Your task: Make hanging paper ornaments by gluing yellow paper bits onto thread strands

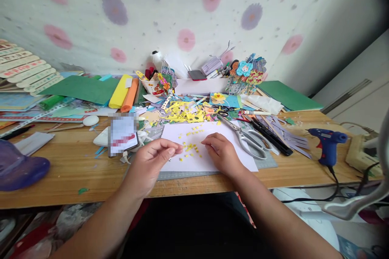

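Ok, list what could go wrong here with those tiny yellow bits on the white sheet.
1. The yellow paper bits lie loose on the white sheet between the left hand and right hand; a sleeve, breath or nudge could scatter them.
2. The large scissors lie right beside the right hand, so a sideways move might catch the blades.
3. The blue glue gun is corded near the table edge; a snagged cord may pull it off.

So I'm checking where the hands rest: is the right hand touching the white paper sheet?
Touching. The head view shows the right hand lying flat on the white paper sheet, fingers beside the yellow paper bits.
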A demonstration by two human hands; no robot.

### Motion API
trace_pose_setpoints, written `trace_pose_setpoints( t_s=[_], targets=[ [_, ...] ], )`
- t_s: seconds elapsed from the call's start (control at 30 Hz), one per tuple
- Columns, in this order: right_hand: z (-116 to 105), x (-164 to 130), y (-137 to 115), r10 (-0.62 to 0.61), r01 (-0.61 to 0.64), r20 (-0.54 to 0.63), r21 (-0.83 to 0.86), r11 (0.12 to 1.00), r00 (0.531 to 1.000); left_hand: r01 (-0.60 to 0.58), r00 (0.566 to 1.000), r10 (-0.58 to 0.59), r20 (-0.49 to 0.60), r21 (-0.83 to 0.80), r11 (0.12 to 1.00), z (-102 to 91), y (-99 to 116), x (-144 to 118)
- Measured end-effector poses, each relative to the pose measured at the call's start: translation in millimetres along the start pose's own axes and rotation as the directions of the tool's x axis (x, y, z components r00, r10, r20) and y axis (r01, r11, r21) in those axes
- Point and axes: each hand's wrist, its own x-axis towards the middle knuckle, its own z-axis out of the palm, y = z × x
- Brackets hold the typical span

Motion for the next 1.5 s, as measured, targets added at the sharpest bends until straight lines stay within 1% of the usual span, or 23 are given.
trace_pose_setpoints(
  t_s=[0.07,0.13,0.2,0.3,0.47,0.67,0.8,0.87,0.93,1.0,1.07,1.17,1.23,1.4,1.5],
  targets=[
    [-0.3,-0.2,-0.2,0.004,-0.004,0.003,0.005,1.0,1.0,-0.017,0.999,0.024,-0.035,0.182,0.983,-7.9,-8.6,3.3],
    [-0.5,-0.4,-0.5,0.002,-0.002,0.011,0.006,1.0,1.0,0.014,0.998,0.006,-0.069,0.277,0.961,-14.9,-17.7,5.2],
    [-0.7,-0.7,-0.8,-0.003,0.003,0.019,0.002,1.0,1.0,0.043,0.994,-0.012,-0.105,0.291,0.956,-20.5,-25.5,5.3],
    [-0.9,-1.2,-1.2,-0.007,0.007,0.024,-0.009,1.0,1.0,0.068,0.986,-0.024,-0.163,0.271,0.96,-28.9,-33.3,3.0],
    [-1.1,-1.5,-2.2,-0.009,0.009,0.031,-0.029,1.0,0.999,0.108,0.968,-0.043,-0.247,0.256,0.961,-48.4,-38.1,-1.3],
    [-0.3,-1.9,-2.6,-0.004,0.005,0.034,-0.027,1.0,0.999,0.138,0.967,-0.065,-0.246,0.292,0.946,-66.7,-36.4,-0.3],
    [-0.5,-2.0,-2.6,0.0,0.001,0.033,-0.031,1.0,0.999,0.118,0.968,-0.013,-0.252,0.405,0.907,-78.0,-39.3,1.3],
    [-0.9,-1.5,-2.9,-0.002,0.003,0.045,-0.033,0.999,0.999,0.07,0.975,0.05,-0.217,0.51,0.857,-80.9,-41.3,0.5],
    [-1.2,-0.9,-3.2,-0.007,0.009,0.055,-0.035,0.999,0.998,-0.012,0.978,0.141,-0.151,0.639,0.769,-78.9,-41.9,-1.8],
    [-1.4,-0.2,-3.8,-0.009,0.01,0.053,-0.034,0.999,0.999,-0.108,0.968,0.241,-0.074,0.742,0.662,-71.3,-40.8,-4.9],
    [-1.8,0.1,-5.3,-0.009,0.01,0.037,-0.031,0.999,0.999,-0.207,0.942,0.335,0.003,0.793,0.573,-60.1,-38.4,-7.4],
    [-3.4,-0.6,-10.2,-0.016,0.017,0.027,-0.034,0.999,1.0,-0.36,0.878,0.465,0.115,0.798,0.483,-43.1,-34.1,-8.9],
    [-5.1,-2.0,-14.9,-0.027,0.028,0.032,-0.045,0.999,0.999,-0.44,0.836,0.519,0.178,0.783,0.44,-34.1,-31.2,-8.7],
    [-10.6,-6.1,-23.2,-0.057,0.058,0.013,-0.068,0.996,0.998,-0.569,0.759,0.583,0.289,0.729,0.38,-19.3,-26.1,-6.7],
    [-19.4,-5.4,-18.4,-0.079,0.076,-0.025,-0.096,0.992,0.997,-0.611,0.733,0.6,0.32,0.698,0.374,-14.1,-24.9,-4.6]
  ],
)
